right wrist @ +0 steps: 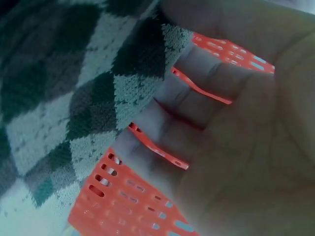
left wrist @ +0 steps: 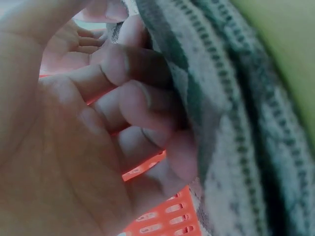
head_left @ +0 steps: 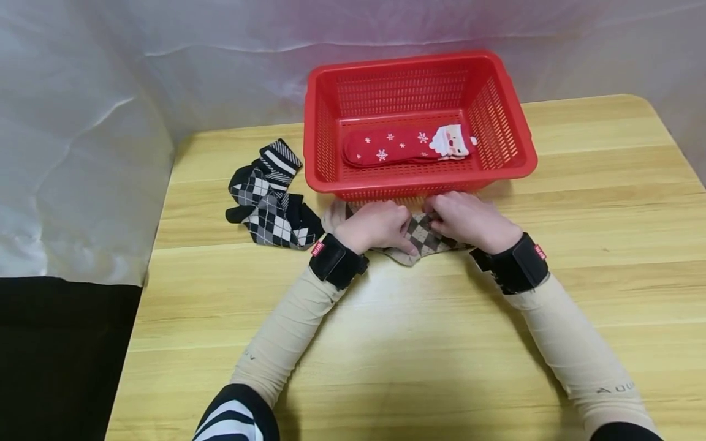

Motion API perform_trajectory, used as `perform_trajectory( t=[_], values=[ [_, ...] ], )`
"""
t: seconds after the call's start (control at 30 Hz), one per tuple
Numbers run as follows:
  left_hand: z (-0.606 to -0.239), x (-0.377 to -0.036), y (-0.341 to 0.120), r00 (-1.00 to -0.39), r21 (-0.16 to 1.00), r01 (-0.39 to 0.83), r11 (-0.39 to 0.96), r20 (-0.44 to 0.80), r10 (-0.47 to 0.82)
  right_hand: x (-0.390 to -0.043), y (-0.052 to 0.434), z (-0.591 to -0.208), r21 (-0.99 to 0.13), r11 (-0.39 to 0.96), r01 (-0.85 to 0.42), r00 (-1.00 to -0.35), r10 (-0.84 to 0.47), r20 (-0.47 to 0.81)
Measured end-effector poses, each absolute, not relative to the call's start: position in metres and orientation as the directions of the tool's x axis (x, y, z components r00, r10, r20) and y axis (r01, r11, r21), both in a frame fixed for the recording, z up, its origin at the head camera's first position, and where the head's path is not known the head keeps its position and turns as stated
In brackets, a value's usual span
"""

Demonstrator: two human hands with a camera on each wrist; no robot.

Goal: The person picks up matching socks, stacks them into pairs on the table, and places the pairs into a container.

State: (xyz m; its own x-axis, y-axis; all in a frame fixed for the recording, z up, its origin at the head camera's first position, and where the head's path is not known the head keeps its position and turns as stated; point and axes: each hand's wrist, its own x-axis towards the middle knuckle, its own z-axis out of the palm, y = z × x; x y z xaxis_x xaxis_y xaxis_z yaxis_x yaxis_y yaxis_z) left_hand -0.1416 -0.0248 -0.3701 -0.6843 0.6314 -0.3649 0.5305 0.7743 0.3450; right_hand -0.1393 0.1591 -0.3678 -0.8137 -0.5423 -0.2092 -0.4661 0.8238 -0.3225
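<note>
A beige and brown argyle sock (head_left: 425, 236) lies on the table just in front of the red basket (head_left: 420, 188). On its left part, my left hand (head_left: 377, 226) grips it with bent fingers, thumb over the fabric. In the left wrist view, those fingers (left wrist: 147, 103) curl against the sock's edge (left wrist: 221, 98). My right hand (head_left: 471, 217) pinches the sock's far edge, close under the basket's front rim. From the right wrist, its diamond pattern (right wrist: 93, 98) shows beside the bent fingers (right wrist: 162, 113). Both hands cover parts of the sock.
Inside the basket lies a pair of red socks (head_left: 397, 146) with snowflakes and a Santa face. Left of the basket are black, grey and white argyle socks (head_left: 270, 220), bunched with a striped cuff (head_left: 278, 162). The wooden table (head_left: 607, 245) meets a pale curtain (head_left: 231, 73) behind.
</note>
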Motion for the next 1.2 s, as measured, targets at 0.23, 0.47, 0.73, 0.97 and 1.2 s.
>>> perform_trajectory(
  t=[0.23,0.47,0.73,0.97,1.2],
  values=[
    [-0.369,-0.142,-0.025,-0.680,0.350,0.515,0.783,-0.390,0.621,-0.142,0.163,-0.369,-0.339,0.845,-0.414,-0.835,-0.501,-0.228],
    [-0.370,-0.142,-0.024,-0.676,0.344,0.514,0.786,-0.401,0.618,-0.142,0.164,-0.370,-0.314,0.854,-0.414,-0.845,-0.489,-0.217],
    [-0.374,-0.139,-0.022,-0.695,0.328,0.542,0.774,-0.343,0.632,-0.136,0.164,-0.366,-0.281,0.856,-0.435,-0.848,-0.494,-0.193],
    [-0.364,-0.146,-0.038,-0.675,0.368,0.508,0.779,-0.392,0.625,-0.124,0.153,-0.352,-0.216,0.810,-0.545,-0.810,-0.575,-0.117],
    [-0.357,-0.152,-0.053,-0.700,0.333,0.425,0.842,-0.468,0.539,-0.118,0.147,-0.346,-0.283,0.806,-0.520,-0.792,-0.579,-0.195]
  ],
)
